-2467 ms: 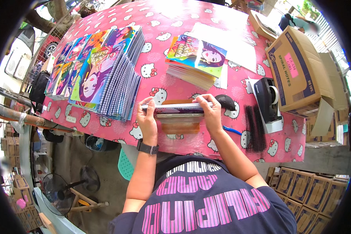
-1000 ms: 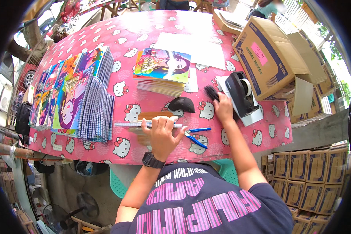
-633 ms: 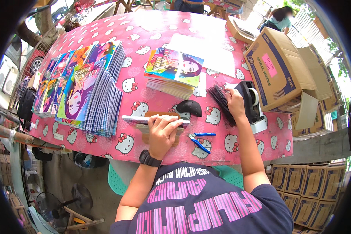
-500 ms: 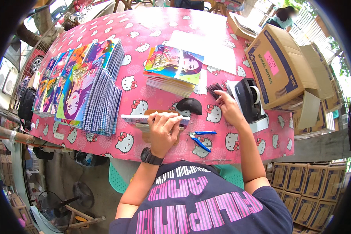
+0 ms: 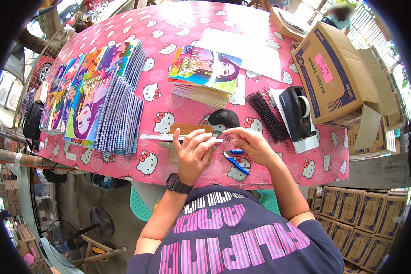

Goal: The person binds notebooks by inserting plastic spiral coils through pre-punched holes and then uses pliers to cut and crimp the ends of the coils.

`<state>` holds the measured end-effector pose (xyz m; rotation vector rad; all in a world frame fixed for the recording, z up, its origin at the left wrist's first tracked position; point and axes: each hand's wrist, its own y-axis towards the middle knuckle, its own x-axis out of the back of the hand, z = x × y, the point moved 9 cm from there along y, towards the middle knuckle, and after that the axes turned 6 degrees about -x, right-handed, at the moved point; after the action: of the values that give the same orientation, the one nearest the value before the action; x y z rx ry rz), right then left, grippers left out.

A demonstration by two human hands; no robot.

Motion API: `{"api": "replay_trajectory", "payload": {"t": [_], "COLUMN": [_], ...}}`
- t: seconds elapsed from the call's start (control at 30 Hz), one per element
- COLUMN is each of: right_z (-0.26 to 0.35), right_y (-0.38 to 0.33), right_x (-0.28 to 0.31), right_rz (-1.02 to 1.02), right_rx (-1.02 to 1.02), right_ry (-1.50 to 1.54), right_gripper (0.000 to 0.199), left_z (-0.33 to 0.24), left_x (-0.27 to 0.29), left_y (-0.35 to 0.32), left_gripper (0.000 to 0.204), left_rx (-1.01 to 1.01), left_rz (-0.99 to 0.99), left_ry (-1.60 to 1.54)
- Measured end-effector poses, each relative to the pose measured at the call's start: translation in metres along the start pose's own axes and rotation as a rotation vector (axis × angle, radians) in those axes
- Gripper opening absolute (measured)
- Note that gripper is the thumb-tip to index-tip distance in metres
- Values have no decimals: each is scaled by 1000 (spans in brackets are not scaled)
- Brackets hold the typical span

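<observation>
My left hand [image 5: 194, 150], a watch on its wrist, is closed over a notebook [image 5: 156, 137] standing on its long edge, its punched white edge facing up. At the notebook's right end is my right hand [image 5: 250, 145], its fingers pinched together; what they hold is too small to make out. Brown board [image 5: 192, 128] shows just behind the notebook. Blue-handled pliers [image 5: 237, 165] lie below my right hand. Beyond the hands sits a black rounded object [image 5: 223, 118]. A bundle of black spiral coils [image 5: 267, 114] lies farther right.
Bound spiral notebooks [image 5: 93, 105] are piled at the left. A stack of colourful-covered notebooks [image 5: 208, 68] stands mid-table, near white sheets [image 5: 246, 48]. A black tape dispenser [image 5: 297, 114] and an open carton [image 5: 329, 73] occupy the right. Another person [image 5: 340, 20] is at the far right.
My right hand has moved left from the black coils to the notebook's right end, uncovering the coils. My left hand stays on the notebook, its fingers slightly more spread.
</observation>
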<state>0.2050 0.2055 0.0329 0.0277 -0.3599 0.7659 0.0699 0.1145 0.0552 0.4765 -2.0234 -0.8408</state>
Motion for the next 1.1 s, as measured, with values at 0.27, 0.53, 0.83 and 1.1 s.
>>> {"api": "replay_trajectory", "payload": {"t": [0.27, 0.53, 0.83, 1.1], "right_z": [26, 20, 21, 13], "right_y": [6, 11, 11, 7], "right_x": [1, -7, -10, -10], "right_rz": [-31, 75, 153, 165], "right_rx": [234, 190, 176, 196], "right_ry": [-223, -105, -146, -172], "right_gripper": [17, 16, 15, 18], "left_z": [-2, -2, -2, -4], "left_x": [3, 5, 2, 0], "left_y": [-2, -5, -4, -7], "left_gripper": [12, 14, 15, 15], "left_rx": [19, 15, 16, 14], "left_rz": [-1, -2, 19, 23], "left_ry": [-55, -60, -71, -51]}}
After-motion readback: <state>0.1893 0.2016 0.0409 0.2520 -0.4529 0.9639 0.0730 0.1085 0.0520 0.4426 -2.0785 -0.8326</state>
